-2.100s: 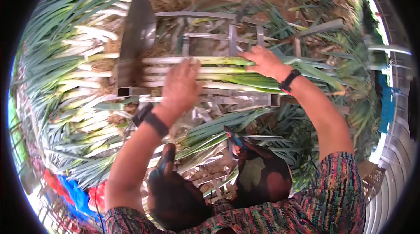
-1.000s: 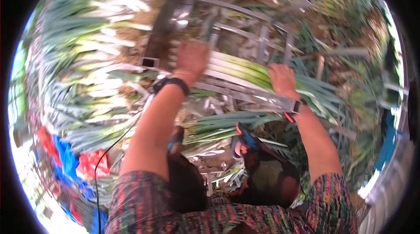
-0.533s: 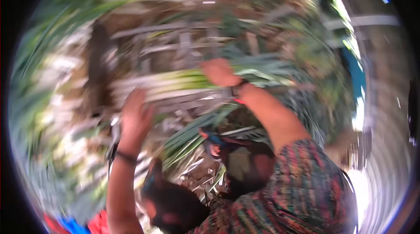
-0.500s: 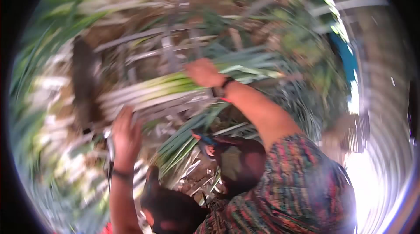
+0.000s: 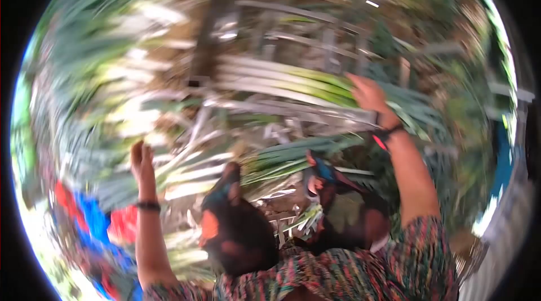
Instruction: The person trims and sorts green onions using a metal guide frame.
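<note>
A bundle of leeks point(image 5: 276, 80) lies across a low metal frame point(image 5: 307, 15), white ends to the left and green leaves to the right. My right hand point(image 5: 369, 96) is over the green part, its fingers closed on the leaves. The far side of that hand's grip is hidden. At the lower left, my left hand point(image 5: 143, 168) is raised with the fingers stretched upward, apart from the bundle and holding nothing. Against the white ends stands a dark upright plate point(image 5: 211, 33). Motion blurs much of the view.
More leeks point(image 5: 135, 115) are heaped on the left, and others point(image 5: 293, 157) lie between the frame and my shoes point(image 5: 239, 228). Red and blue cloth or bags point(image 5: 101, 219) are at the lower left. Corrugated sheeting point(image 5: 499, 256) stands at the lower right.
The view has swung left, so the frame and leeks appear farther right. My left hand has come away from the white ends; my right hand stays at the green part.
</note>
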Demonstrator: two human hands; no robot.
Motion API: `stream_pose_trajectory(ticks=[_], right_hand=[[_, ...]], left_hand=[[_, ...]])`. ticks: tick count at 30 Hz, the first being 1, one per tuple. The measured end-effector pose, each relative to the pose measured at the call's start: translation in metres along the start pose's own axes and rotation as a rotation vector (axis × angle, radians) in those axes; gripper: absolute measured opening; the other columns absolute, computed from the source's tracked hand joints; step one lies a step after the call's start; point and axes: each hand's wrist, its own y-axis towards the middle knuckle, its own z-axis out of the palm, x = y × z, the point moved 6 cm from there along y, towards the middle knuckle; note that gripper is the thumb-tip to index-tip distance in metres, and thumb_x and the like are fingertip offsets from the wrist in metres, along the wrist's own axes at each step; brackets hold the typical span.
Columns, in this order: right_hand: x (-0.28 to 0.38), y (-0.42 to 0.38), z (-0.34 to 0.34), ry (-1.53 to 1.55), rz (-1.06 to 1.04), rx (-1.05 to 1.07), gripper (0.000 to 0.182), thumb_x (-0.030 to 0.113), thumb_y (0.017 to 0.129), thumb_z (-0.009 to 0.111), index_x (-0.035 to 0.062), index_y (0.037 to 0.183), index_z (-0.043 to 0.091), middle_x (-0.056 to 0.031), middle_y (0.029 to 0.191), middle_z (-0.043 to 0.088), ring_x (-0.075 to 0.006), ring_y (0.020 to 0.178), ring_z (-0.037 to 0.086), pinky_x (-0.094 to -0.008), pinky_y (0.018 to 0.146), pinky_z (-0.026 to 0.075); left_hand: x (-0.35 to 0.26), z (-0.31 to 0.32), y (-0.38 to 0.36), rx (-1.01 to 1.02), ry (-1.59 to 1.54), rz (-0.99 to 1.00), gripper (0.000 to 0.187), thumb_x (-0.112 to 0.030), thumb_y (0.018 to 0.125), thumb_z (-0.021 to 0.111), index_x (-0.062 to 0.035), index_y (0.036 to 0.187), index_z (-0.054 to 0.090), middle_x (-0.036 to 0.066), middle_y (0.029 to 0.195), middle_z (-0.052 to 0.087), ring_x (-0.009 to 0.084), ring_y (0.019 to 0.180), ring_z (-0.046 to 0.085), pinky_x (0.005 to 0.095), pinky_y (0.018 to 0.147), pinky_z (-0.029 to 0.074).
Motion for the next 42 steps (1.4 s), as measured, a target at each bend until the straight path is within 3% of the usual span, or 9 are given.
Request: stream_pose_trajectory(ticks=[2, 6, 11, 15, 19, 25, 32, 38, 42], right_hand=[[-0.018, -0.003, -0.007, -0.038, -0.117, -0.039, 0.05, 0.006, 0.082, 0.062, 0.0077, 0.132, 0.057, -0.0184, 0.122, 0.064, -0.0382, 0.111, 0.061, -0.0443, 0.096, 0.049], [-0.027, -0.029, -0.042, 0.295, 0.253, -0.154, 0.04, 0.01, 0.096, 0.053, 0.0035, 0.136, 0.054, -0.0148, 0.132, 0.061, -0.0262, 0.123, 0.057, -0.0357, 0.103, 0.042], [0.038, -0.052, -0.121, 0.424, 0.435, -0.415, 0.035, 0.018, 0.104, 0.05, 0.0018, 0.135, 0.055, -0.0096, 0.12, 0.065, -0.0169, 0.112, 0.06, -0.0307, 0.1, 0.043], [0.081, -0.05, -0.148, 0.346, 0.43, -0.467, 0.035, 0.021, 0.104, 0.049, 0.0031, 0.133, 0.056, -0.0084, 0.112, 0.066, -0.0175, 0.103, 0.061, -0.0321, 0.096, 0.045], [0.129, -0.032, -0.147, 0.293, 0.386, -0.403, 0.036, 0.023, 0.103, 0.051, 0.0028, 0.132, 0.057, -0.0076, 0.109, 0.065, -0.0169, 0.102, 0.061, -0.0322, 0.095, 0.046], [0.206, 0.002, -0.123, 0.369, 0.225, -0.202, 0.028, 0.013, 0.1, 0.057, 0.0018, 0.125, 0.06, -0.0078, 0.108, 0.067, -0.0169, 0.103, 0.062, -0.0308, 0.094, 0.047], [0.213, 0.005, -0.108, 0.483, 0.28, -0.093, 0.024, 0.011, 0.099, 0.059, 0.0015, 0.12, 0.063, -0.0072, 0.106, 0.068, -0.0161, 0.1, 0.063, -0.03, 0.093, 0.047], [0.207, -0.001, -0.102, 0.409, 0.31, -0.019, 0.024, 0.011, 0.099, 0.058, -0.0009, 0.119, 0.063, -0.0065, 0.102, 0.069, -0.0148, 0.095, 0.063, -0.0291, 0.09, 0.048], [0.218, 0.012, -0.103, 0.401, 0.281, 0.001, 0.024, 0.011, 0.099, 0.058, -0.0012, 0.118, 0.063, -0.0064, 0.101, 0.068, -0.0142, 0.094, 0.063, -0.0281, 0.089, 0.048]], left_hand=[[0.046, -0.05, 0.028, -0.149, 0.006, 0.018, 0.019, -0.013, 0.096, 0.062, -0.0064, 0.114, 0.062, 0.0, 0.093, 0.061, 0.0076, 0.08, 0.057, 0.0239, 0.07, 0.049], [0.073, -0.093, 0.066, -0.3, 0.34, 0.045, 0.011, -0.011, 0.091, 0.066, -0.0079, 0.102, 0.067, -0.003, 0.074, 0.061, 0.0062, 0.069, 0.055, 0.0212, 0.063, 0.044], [0.038, -0.056, 0.109, -0.24, 0.667, 0.243, 0.018, -0.01, 0.083, 0.068, -0.017, 0.099, 0.068, 0.004, 0.094, 0.065, 0.0236, 0.088, 0.063, 0.0352, 0.079, 0.049], [-0.007, -0.001, 0.123, -0.058, 1.17, 0.441, 0.041, -0.011, 0.079, 0.069, -0.018, 0.119, 0.06, 0.006, 0.122, 0.058, 0.0287, 0.117, 0.053, 0.0431, 0.098, 0.041], [-0.027, 0.013, 0.163, -0.126, 1.135, 0.594, 0.05, -0.004, 0.078, 0.058, -0.0146, 0.127, 0.054, 0.008, 0.133, 0.054, 0.0294, 0.124, 0.049, 0.0449, 0.104, 0.036], [-0.022, 0.019, 0.194, 0.24, 1.32, 0.385, 0.069, 0.0, 0.071, 0.062, -0.0148, 0.137, 0.048, 0.01, 0.136, 0.049, 0.0287, 0.13, 0.044, 0.0505, 0.103, 0.036], [0.014, -0.013, 0.149, 0.153, 1.359, 0.435, 0.047, -0.028, 0.078, 0.075, -0.0149, 0.119, 0.056, 0.008, 0.107, 0.064, 0.0305, 0.107, 0.058, 0.0519, 0.097, 0.037], [0.093, -0.058, -0.025, 0.186, 1.382, 0.478, 0.026, -0.012, 0.078, 0.058, -0.0116, 0.103, 0.064, 0.007, 0.093, 0.063, 0.0266, 0.095, 0.059, 0.0512, 0.097, 0.037], [0.117, -0.098, -0.169, 0.475, 1.313, 0.233, 0.022, -0.012, 0.074, 0.062, -0.0145, 0.096, 0.062, 0.005, 0.089, 0.062, 0.0258, 0.093, 0.059, 0.0505, 0.094, 0.038]])
